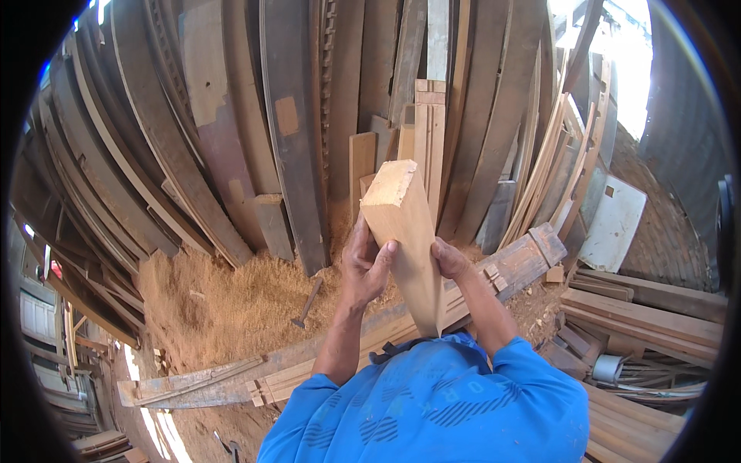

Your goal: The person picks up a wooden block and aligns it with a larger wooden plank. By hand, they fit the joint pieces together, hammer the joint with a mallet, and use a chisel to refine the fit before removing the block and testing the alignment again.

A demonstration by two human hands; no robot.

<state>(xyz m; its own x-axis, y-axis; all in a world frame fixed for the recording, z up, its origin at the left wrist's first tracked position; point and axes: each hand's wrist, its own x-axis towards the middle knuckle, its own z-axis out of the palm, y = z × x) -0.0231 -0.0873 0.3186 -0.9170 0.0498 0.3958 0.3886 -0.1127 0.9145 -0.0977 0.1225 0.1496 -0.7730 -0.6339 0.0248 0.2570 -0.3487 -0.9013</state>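
A thick, pale wooden beam [413, 247] is raised in front of my chest, its rough cut end tipped up and away from me. My left hand [369, 258] grips its left side near that end, thumb on the near face and fingers running up the side. On the opposite side, my right hand [450, 258] is closed round the edge, its fingers partly hidden behind the wood. The beam's lower end is close to my blue shirt. Beneath it lies a long, weathered bench plank [204, 386] with a grooved wooden strip [289, 380] on it.
A hammer-like tool [307, 303] rests in the sawdust [216, 309] left of my forearm. Tall planks [289, 131] lean along the back. Stacked boards [641, 312] lie at the right, near a white panel [614, 224]. A small wood block [555, 274] sits beside the bench's right end.
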